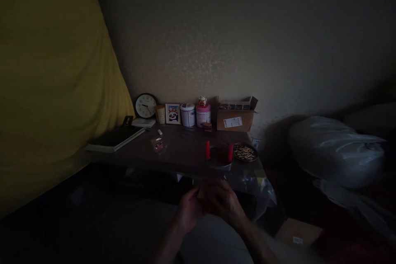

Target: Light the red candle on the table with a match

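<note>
1. Far left, a yellow cloth (58,78) runs off the edge; its lower part sinks into shadow.
2. Next, a dark-topped book (114,139) lies on the counter (182,144), its far end dim, near a round clock (145,105).
3. Right of these, a clear packet (159,145) holds something reddish, too small to make out.
4. Below the counter's front edge, the left hand (188,209) is curled, palm inward; shadow hides most of its fingertips, so I cannot tell whether they pinch anything.
5. Between the hands, a pale brownish patch (201,192) shows beside the left thumb; its outline is lost in the gloom, and whether it is an object or skin I cannot tell.
6. The right hand (225,201) is bent over toward the left one, its fingers blurred and dark; its grip cannot be told.
7. Just beyond the hands, two plain red candles (207,149) stand upright at opposite sides of a round tin (227,167) with a dark inside; their bases are unclear.
8. Just right, a round dish (256,157) holds a loose heap of pale matchsticks (245,152).
9. Far right, a whitish plastic bag (334,148) fades into darkness.
</note>
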Motion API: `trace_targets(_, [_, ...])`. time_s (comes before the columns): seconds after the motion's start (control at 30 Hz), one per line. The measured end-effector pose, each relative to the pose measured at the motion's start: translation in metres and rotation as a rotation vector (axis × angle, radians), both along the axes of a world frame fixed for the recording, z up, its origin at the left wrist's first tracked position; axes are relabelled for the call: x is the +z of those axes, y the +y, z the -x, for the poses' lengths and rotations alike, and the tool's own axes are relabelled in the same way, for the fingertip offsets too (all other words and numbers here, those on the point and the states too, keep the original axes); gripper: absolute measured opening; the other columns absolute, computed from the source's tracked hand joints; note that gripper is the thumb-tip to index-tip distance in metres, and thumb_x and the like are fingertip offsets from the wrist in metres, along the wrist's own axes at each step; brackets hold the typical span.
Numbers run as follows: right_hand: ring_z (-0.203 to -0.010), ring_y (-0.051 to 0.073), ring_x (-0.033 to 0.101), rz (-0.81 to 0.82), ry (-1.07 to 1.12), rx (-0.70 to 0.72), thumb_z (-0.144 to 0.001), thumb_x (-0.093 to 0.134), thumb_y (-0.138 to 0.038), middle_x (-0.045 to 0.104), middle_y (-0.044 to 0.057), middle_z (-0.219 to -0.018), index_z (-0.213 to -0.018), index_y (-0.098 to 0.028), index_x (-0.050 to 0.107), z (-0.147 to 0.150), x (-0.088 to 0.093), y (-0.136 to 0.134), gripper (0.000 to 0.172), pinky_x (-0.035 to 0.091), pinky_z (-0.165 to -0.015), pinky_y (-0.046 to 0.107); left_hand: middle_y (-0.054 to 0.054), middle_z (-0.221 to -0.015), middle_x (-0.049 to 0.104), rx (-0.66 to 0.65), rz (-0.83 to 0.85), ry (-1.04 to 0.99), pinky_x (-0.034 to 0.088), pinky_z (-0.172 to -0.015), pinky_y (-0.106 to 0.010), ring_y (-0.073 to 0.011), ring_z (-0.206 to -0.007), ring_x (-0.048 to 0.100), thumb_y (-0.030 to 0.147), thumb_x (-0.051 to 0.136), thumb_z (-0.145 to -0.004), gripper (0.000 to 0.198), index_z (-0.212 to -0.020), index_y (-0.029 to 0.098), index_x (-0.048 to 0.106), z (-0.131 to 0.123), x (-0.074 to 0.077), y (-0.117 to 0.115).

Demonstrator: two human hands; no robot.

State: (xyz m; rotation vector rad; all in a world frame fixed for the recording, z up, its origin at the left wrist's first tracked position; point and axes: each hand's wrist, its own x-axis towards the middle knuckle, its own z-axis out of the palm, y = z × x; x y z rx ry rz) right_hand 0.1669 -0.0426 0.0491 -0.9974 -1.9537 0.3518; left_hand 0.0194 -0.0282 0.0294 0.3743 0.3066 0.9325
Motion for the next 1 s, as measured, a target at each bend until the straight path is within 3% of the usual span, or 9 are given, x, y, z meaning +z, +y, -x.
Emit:
trace_targets(0.1, [-0.097,0.018,0.056,0.007,0.004,-0.008,-0.086,0.052,-0.026,0.061,0.005,-0.101,-0.079,-0.021,0.064,-0.003,0.001,0.001,0.015,0.046,-0.083,0.030,-0.008,-0.092,0.068,-0.010,-0.002,0.027,0.046,-0.065,-0.025,-0.0154,-0.076,0.063,0.029,0.049,-0.085,0.027,-0.102,0.012,0.062,0.001,0.001,0.000])
trace_targets(0.27, [-0.095,0.020,0.056,0.063,0.036,-0.093,-0.088,0.046,-0.026,0.060,0.008,-0.099,-0.091,-0.021,0.064,-0.013,0.005,0.006,0.019,0.047,-0.082,0.033,-0.007,-0.075,0.067,-0.065,0.068,0.154,0.044,-0.054,-0.022,-0.0132,-0.062,0.061,0.035,0.052,-0.082,0.030,-0.094,0.009,0.063,0.002,-0.006,0.002])
trace_targets(0.47, [-0.083,0.016,0.057,0.062,-0.185,-0.108,-0.088,0.043,-0.018,0.063,0.005,-0.088,-0.086,-0.021,0.064,-0.014,-0.001,0.011,0.022,0.046,-0.075,0.027,-0.005,-0.073,0.066,-0.075,0.133,0.233,0.040,-0.047,-0.021,-0.0131,-0.055,0.059,0.033,0.049,-0.082,0.026,-0.095,0.014,0.062,0.001,-0.009,0.000])
trace_targets(0.63, [-0.081,0.018,0.057,0.008,-0.383,-0.039,-0.078,0.056,-0.019,0.065,0.004,-0.084,-0.084,-0.021,0.064,-0.015,0.001,0.009,0.010,0.045,-0.071,0.026,-0.006,-0.071,0.067,-0.102,0.152,0.285,0.040,-0.047,-0.020,-0.0125,-0.054,0.059,0.032,0.054,-0.079,0.025,-0.093,0.013,0.062,0.000,-0.002,-0.002])
trace_targets(0.83, [-0.075,0.018,0.060,0.020,-0.445,-0.064,-0.069,0.061,-0.016,0.066,0.002,-0.082,-0.082,-0.022,0.064,-0.015,0.007,0.004,0.014,0.046,-0.065,0.026,-0.006,-0.073,0.067,-0.096,0.139,0.272,0.040,-0.048,-0.020,-0.0126,-0.057,0.060,0.034,0.055,-0.078,0.028,-0.095,0.013,0.062,-0.001,-0.008,-0.002])
trace_targets(1.0, [-0.071,0.016,0.060,0.035,-0.463,-0.061,-0.072,0.059,-0.014,0.066,0.003,-0.085,-0.085,-0.021,0.062,-0.014,0.011,0.000,0.016,0.046,-0.062,0.024,-0.005,-0.070,0.067,-0.095,0.130,0.306,0.038,-0.046,-0.020,-0.0123,-0.055,0.059,0.033,0.055,-0.078,0.029,-0.097,0.013,0.061,-0.001,-0.010,-0.002])
